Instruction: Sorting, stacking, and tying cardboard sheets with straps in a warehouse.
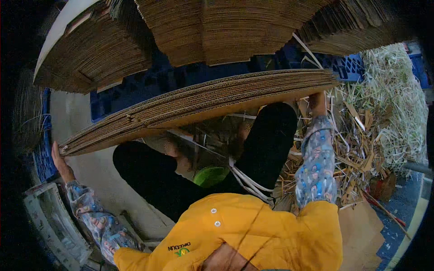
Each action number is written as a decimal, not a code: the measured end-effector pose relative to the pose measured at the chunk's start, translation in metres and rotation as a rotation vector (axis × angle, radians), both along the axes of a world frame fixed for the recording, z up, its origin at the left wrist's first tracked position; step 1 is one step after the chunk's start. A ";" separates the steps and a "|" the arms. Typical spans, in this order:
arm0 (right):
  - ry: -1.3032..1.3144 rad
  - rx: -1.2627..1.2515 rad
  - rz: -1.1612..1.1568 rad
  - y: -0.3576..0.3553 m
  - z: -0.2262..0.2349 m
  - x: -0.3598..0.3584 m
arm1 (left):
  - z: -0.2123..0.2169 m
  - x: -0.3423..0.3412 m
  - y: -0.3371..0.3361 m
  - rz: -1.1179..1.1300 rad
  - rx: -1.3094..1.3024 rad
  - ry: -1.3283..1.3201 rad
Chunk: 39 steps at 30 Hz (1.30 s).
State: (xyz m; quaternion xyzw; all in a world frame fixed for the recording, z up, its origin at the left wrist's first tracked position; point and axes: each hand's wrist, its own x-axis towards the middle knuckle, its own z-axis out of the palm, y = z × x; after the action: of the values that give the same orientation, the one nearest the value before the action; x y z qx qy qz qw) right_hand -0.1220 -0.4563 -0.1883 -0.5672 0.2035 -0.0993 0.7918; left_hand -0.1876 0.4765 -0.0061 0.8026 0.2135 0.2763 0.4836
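Observation:
A long stack of flat corrugated cardboard sheets [203,104] lies crosswise in front of my knees, its layered edges facing up. My left hand [62,163] presses against the stack's left end, fingers stretched along the outer edge. At the other end my right hand [318,104] grips the stack from below and behind; most of its fingers are hidden by the cardboard. White straps [248,182] hang over my right thigh, touching neither hand. Both forearms wear patterned blue-grey sleeves.
Tall bundles of cardboard [205,31] stand beyond, on blue plastic pallets [167,77]. Cardboard scraps [357,135] and a heap of shredded strips [393,108] cover the right side. A green round thing [211,176] sits between my legs. A grey frame [56,221] stands at lower left.

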 end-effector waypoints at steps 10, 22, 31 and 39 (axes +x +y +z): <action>-0.137 0.227 0.055 0.021 0.019 -0.014 | -0.004 0.046 -0.089 -0.282 -0.793 -0.119; -0.117 -0.107 -0.226 0.050 0.049 0.034 | 0.000 0.066 -0.077 0.075 -0.755 -0.090; -0.063 -0.219 -0.033 0.002 -0.011 0.006 | 0.042 0.090 -0.071 -0.315 0.671 0.142; -0.134 -0.722 -0.023 0.002 -0.036 0.011 | 0.072 0.107 -0.370 -0.912 1.056 0.252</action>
State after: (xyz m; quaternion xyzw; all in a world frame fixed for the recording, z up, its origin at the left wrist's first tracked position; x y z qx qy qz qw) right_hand -0.1109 -0.4547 -0.2246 -0.8001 0.1093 -0.2106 0.5510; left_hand -0.0806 0.1068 0.0659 0.9651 -0.2521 0.0177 0.0692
